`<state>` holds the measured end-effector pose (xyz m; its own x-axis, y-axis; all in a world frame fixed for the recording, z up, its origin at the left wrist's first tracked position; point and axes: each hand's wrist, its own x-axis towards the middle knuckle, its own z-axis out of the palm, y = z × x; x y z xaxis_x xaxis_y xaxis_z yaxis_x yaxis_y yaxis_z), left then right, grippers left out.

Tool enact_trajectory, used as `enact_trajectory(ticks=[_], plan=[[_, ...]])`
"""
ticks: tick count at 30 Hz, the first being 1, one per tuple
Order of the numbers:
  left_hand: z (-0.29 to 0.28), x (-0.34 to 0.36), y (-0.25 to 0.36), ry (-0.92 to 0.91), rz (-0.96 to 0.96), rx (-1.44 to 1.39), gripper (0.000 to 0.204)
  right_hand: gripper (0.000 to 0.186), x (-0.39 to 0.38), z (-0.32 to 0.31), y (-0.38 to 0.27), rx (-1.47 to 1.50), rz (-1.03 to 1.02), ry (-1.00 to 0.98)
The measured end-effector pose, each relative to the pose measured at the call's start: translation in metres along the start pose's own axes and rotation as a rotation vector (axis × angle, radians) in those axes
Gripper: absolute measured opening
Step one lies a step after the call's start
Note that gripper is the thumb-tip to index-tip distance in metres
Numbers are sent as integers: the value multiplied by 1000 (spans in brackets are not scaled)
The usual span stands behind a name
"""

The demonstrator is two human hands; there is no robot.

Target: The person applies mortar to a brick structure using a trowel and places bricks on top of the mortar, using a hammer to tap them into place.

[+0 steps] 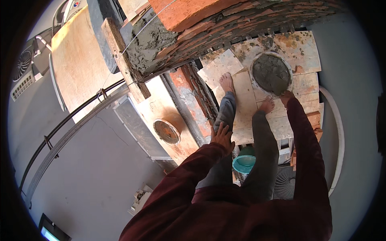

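My right hand (286,97) is at the near rim of a round basin (252,76) filled with wet grey mortar (270,71). Its fingers are closed round what seems to be a trowel, with the mortar-smeared blade (280,85) lying in the mix and the handle hidden in my grip. My left hand (222,139) rests on my left knee, fingers spread, holding nothing. Both my bare feet stand on the boards, the right one close by the basin.
A brick wall (225,24) with mortar joints runs along the far side, with wet mortar (150,44) at its left end and a taut string above. Plywood boards (243,104) form the platform. Nearby are a bucket (167,131), a turquoise bucket (243,164) and a white pipe (337,132).
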<state>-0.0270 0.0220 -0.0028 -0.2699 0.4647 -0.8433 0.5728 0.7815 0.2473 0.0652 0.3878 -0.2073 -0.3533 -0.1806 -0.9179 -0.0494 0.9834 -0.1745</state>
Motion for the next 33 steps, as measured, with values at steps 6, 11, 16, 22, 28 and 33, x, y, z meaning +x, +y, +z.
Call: enact_trajectory(ticks=[6,11,16,22,28,33], plan=[[10,-5,1,-30,-30,-37,54,33,33,-1,-61,873,545,398],[31,-12,4,-72,-74,-75,54,38,-38,-6,-45,786,585,352],[21,-11,9,-70,-52,-46,55,29,45,47,-5,302,249,258],[25,-52,12,67,-125,-170,52,42,6,-29,-46,290,29,83],[29,-29,-6,-126,-121,-113,58,52,101,56,-43,755,259,322],[44,-38,-19,-132,-121,-94,58,36,56,1,-78,2034,395,428]])
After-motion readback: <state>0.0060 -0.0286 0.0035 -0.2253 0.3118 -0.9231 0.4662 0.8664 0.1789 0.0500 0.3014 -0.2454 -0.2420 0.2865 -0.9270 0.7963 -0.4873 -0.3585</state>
